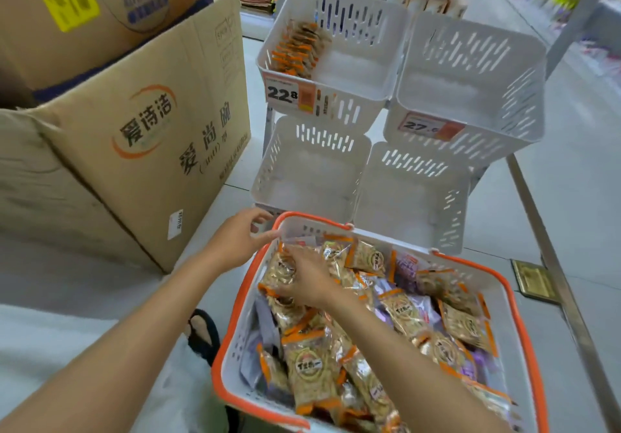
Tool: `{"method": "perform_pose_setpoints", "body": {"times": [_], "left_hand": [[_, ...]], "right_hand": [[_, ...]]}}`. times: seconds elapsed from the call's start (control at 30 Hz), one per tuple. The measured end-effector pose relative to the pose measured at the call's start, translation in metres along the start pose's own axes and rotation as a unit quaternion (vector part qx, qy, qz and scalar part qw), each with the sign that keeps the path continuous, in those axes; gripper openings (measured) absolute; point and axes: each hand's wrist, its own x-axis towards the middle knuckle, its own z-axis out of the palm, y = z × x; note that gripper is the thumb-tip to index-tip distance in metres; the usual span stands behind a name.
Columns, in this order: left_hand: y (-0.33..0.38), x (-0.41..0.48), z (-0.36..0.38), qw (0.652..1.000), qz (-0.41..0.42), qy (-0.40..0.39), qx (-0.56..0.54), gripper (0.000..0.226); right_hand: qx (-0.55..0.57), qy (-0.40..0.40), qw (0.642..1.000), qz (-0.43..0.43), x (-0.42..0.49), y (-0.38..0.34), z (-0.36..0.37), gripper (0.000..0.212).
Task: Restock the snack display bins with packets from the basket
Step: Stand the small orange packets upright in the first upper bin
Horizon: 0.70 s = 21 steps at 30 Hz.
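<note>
A white basket with an orange rim (524,328) sits on the floor in front of me, full of orange-edged snack packets (309,368) and some purple ones (470,367). My right hand (304,278) reaches into its far left corner and closes on orange-edged packets (279,273). My left hand (240,236) rests on the basket's far left rim, fingers curled over it. Behind the basket stands a white rack of display bins. The upper left bin (356,73) holds a row of orange packets (295,51) along its left side. The other three bins look bare.
Large cardboard boxes (141,137) are stacked close on the left. Price tags (289,94) hang on the two upper bins. A metal floor strip (551,264) runs along the right. A black sandal (203,330) shows beside the basket. Store shelving stands blurred at the back right.
</note>
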Motion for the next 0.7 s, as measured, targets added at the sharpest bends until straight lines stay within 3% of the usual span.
{"method": "perform_pose_setpoints", "body": {"times": [0.07,0.2,0.3,0.43,0.53,0.63,0.7], "left_hand": [[-0.001,-0.003,0.001,1.000,-0.001,0.003,-0.008,0.049],[0.016,-0.002,0.011,0.997,0.016,-0.041,-0.062,0.048],[0.018,0.001,0.019,0.994,0.017,-0.086,-0.064,0.063],[0.002,0.007,0.010,0.998,-0.037,-0.011,-0.043,0.055],[-0.005,0.006,0.008,0.998,-0.050,-0.027,-0.033,0.054],[-0.006,0.001,0.012,0.998,-0.040,-0.046,-0.019,0.058],[-0.007,0.000,0.011,0.998,-0.034,-0.049,-0.028,0.070]], "right_hand": [[0.039,0.020,0.999,0.029,-0.001,0.007,-0.006,0.091],[0.168,0.082,0.982,-0.003,-0.010,0.002,-0.047,0.044],[0.116,0.059,0.991,-0.039,-0.006,-0.007,-0.077,0.040],[0.081,-0.006,0.995,0.051,0.003,0.001,-0.083,0.052],[0.080,-0.061,0.994,0.052,0.002,-0.003,-0.044,0.052],[-0.001,-0.044,0.998,0.036,0.005,0.004,-0.019,0.025],[0.067,-0.044,0.996,0.035,0.003,0.005,-0.029,0.005]]}}
